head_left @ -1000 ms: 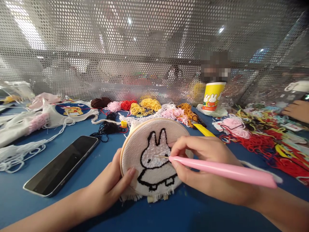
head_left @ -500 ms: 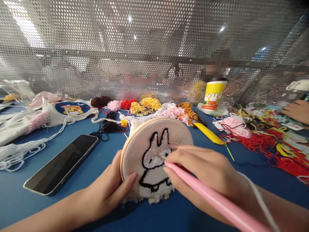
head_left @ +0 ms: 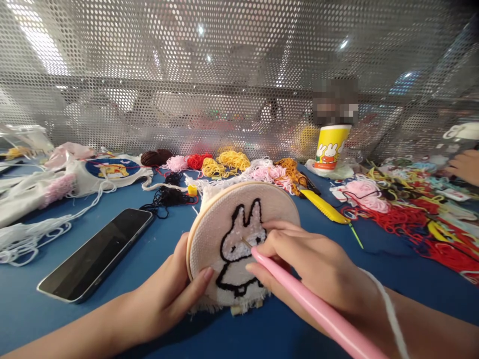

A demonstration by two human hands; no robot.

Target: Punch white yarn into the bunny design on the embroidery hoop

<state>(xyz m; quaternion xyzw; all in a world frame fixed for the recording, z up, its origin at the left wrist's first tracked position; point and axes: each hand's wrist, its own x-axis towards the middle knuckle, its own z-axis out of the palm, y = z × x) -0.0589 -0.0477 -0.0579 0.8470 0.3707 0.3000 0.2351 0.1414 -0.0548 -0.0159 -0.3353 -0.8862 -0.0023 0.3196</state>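
Observation:
A round embroidery hoop (head_left: 191, 249) with pale cloth stands tilted towards me. My left hand (head_left: 175, 281) grips its left rim, thumb on the front and the other fingers partly hidden behind. On the cloth a rabbit figure (head_left: 239, 239) is outlined in black yarn, its lower face filled with white loops. My right hand (head_left: 310, 269) is closed around a pink punch needle (head_left: 299, 291), whose metal tip meets the cloth in the rabbit's face. White yarn (head_left: 389, 304) trails over my right wrist.
A phone (head_left: 97, 254) lies at left, near white yarn (head_left: 33, 239). Yarn bundles (head_left: 234, 160) line the back. A yellow cutter (head_left: 324, 206), a yellow cup (head_left: 331, 147) and red yarn (head_left: 407, 219) are at right. Another person's hand (head_left: 466, 167) shows at the right edge.
My right hand has shifted slightly left and down, and the punch needle's handle sits a little further left. The yarn over my wrist bows differently. The hoop and my left hand stay put.

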